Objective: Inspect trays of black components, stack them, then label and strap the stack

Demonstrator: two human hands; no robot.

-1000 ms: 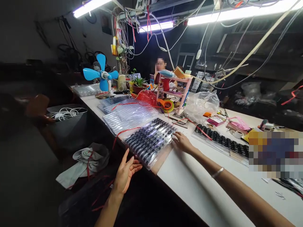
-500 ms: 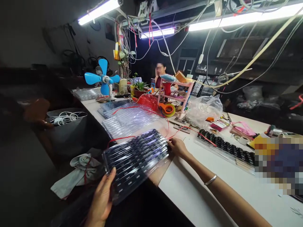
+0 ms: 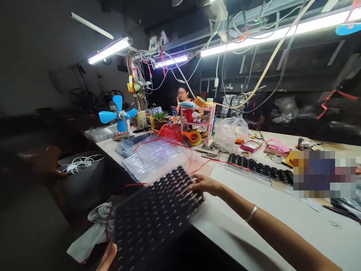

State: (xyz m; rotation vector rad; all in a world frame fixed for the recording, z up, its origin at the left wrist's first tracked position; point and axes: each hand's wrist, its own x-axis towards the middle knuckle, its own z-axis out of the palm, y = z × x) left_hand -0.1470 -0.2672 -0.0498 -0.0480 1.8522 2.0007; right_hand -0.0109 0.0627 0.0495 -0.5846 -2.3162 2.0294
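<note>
A wide black tray (image 3: 158, 214) with rows of small dark pieces is held tilted over the table's front edge. My left hand (image 3: 107, 258) grips its lower left corner, only the thumb and part of the palm showing. At the upper right edge, my right hand (image 3: 204, 185) holds the tray with its fingers over the rim; a silver bracelet is on that wrist. Red string (image 3: 203, 165) runs across the table just behind the tray. Clear plastic trays (image 3: 152, 156) lie stacked beyond it.
On the white table (image 3: 234, 210), another row of black pieces (image 3: 259, 168) lies at the right. Farther back are a blue fan (image 3: 120, 114), a pink rack (image 3: 210, 124) and a plastic bag (image 3: 231, 131). A person (image 3: 183, 98) sits behind.
The tray has come closer and lower, and its glossy clear covering no longer shows. My left hand has moved down and left. The view has turned right and up.
</note>
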